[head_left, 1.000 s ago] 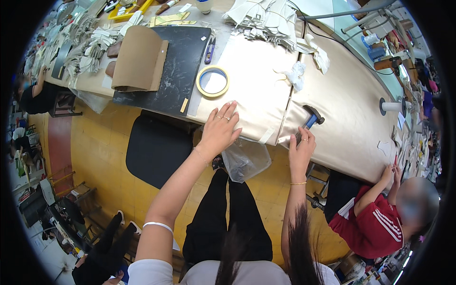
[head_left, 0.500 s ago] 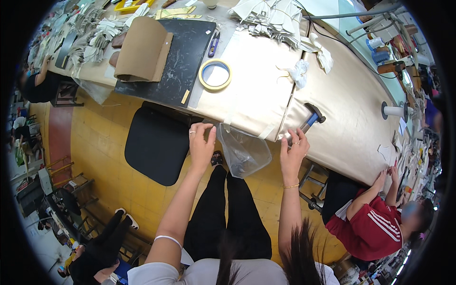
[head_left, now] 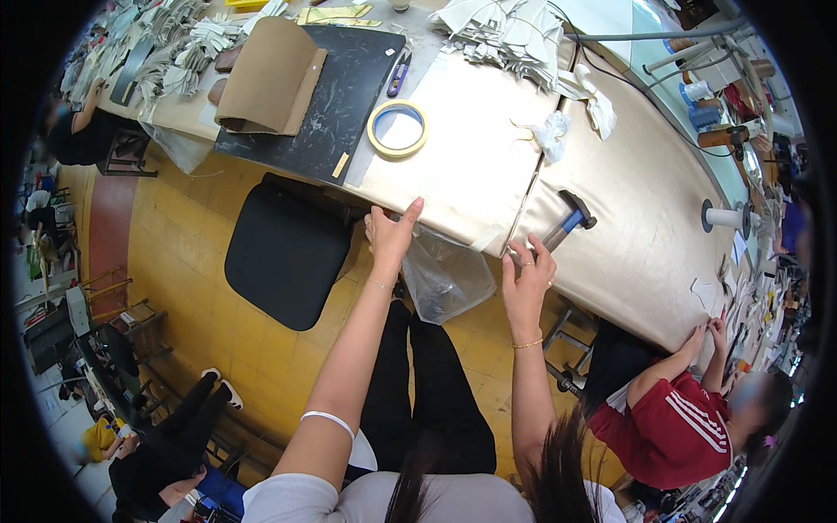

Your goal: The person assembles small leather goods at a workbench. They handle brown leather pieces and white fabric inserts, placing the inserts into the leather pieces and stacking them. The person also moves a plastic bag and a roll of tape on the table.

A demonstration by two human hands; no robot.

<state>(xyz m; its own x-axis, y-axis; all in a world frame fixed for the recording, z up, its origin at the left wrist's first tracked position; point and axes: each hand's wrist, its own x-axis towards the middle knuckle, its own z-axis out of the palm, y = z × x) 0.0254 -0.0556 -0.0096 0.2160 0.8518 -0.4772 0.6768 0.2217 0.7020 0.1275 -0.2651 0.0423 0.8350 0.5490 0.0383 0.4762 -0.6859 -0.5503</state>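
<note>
At the front edge of the cloth-covered desk [head_left: 479, 131], the wearer's two hands stand on either side of a clear plastic bag [head_left: 445, 283] that hangs below the rim. The left hand [head_left: 394, 234] meets the edge with its thumb raised and apart from the bent fingers; whether these grip anything cannot be told, since the tips are partly hidden. The right hand [head_left: 527, 279] is at the corner beside the seam, its fingers loosely curved and spread from the thumb, just beside the handle of the hammer [head_left: 571, 218], which lies on the desk's right section; contact with the handle cannot be made out. Good handling here would seem to call for the left thumb laid flat on the upper face, even pressure along the edge, and slack left in the bag so that the thin film does not snag. The right fingers would best stay clear of the handle, or else close around it fully, since a half-touch could swing the heavy head. As to lettering, none is legible: the tape roll [head_left: 398, 154] shows no readable print, and the small pale patch [head_left: 389, 51] and yellow strip [head_left: 341, 165] on the black mat [head_left: 349, 105] are too small to read.
</note>
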